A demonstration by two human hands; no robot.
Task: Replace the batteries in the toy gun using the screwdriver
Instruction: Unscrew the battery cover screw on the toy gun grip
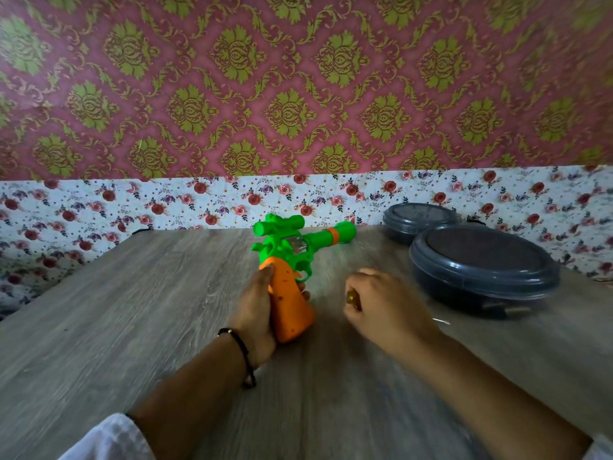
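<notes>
Bare table [132,310] lies open leftward; two lidded containers [484,270] block the right rear corner.

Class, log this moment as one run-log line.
left hand: holds toy gun by grip | right hand: holds screwdriver | table: two lidded containers

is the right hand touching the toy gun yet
Apart. The head view shows bare table between the right hand, curled around the screwdriver, and the toy gun, which the left hand grips by its orange handle.
</notes>
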